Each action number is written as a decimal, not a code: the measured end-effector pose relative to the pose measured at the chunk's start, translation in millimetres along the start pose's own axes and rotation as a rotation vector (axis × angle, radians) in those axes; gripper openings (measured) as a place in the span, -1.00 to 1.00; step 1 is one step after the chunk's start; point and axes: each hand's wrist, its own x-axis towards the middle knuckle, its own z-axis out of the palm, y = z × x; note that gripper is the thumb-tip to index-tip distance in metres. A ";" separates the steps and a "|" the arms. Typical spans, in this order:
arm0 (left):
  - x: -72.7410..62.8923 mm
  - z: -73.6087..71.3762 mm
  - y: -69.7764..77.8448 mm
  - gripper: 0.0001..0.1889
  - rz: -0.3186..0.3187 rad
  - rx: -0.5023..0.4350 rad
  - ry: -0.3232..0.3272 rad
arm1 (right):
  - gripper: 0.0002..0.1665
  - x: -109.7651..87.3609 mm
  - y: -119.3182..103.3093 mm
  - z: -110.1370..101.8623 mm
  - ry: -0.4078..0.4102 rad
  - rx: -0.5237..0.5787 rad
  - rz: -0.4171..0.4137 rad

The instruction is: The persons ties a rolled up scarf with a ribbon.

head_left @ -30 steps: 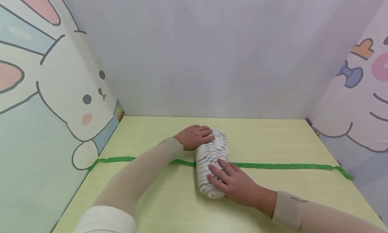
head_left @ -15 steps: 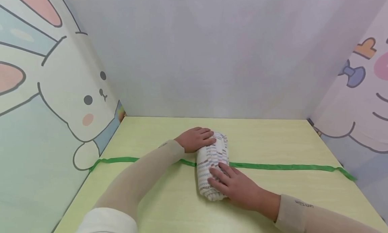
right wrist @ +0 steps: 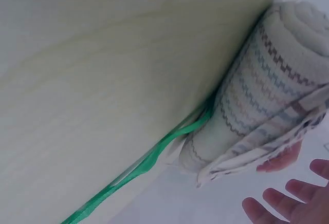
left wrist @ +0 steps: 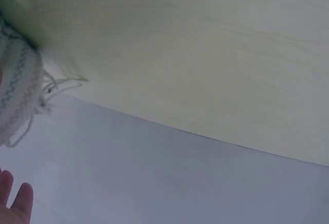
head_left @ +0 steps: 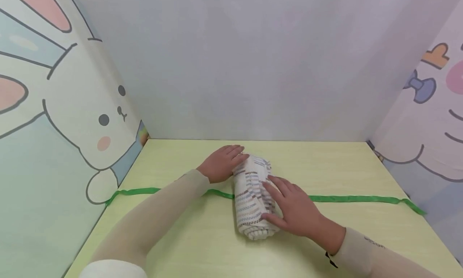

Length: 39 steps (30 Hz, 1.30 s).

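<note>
A rolled-up white towel (head_left: 249,205) with rows of blue, brown and grey dashes lies on the table, its coiled end towards me. My left hand (head_left: 221,163) rests with straight fingers at the roll's far left end. On the near right side, my right hand (head_left: 298,207) has its fingers spread, the tips at the towel's edge. The right wrist view shows a loose flap along the towel roll (right wrist: 257,90) and the spread fingers (right wrist: 280,202) apart from it. Threads hang from the towel's end (left wrist: 20,80) in the left wrist view.
A green ribbon (head_left: 347,198) runs across the pale yellow table (head_left: 195,246) and passes beneath the towel roll. A grey-white wall (head_left: 253,68) stands behind, with a rabbit print (head_left: 87,109) on the left side panel.
My left hand has slid left and slightly away, off the towel's top. My right hand has moved right and opened its fingers wider. The towel roll looks slightly looser.
</note>
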 end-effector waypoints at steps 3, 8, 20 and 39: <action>-5.4 -6.2 0.1 -0.14 -0.108 -0.066 0.000 | -0.05 3.8 6.8 -0.3 -0.012 0.026 0.097; -12.3 -13.3 6.1 -0.22 -0.262 -0.143 -0.053 | -0.04 11.0 16.5 0.4 -0.039 0.058 0.257; -37.5 -13.6 34.4 -0.51 -0.516 -0.493 -0.187 | -0.25 21.1 33.3 -4.7 -0.245 0.248 0.488; -58.4 -13.5 56.6 -0.52 -0.547 -0.639 -0.120 | -0.35 22.8 42.1 16.8 -0.351 0.301 0.535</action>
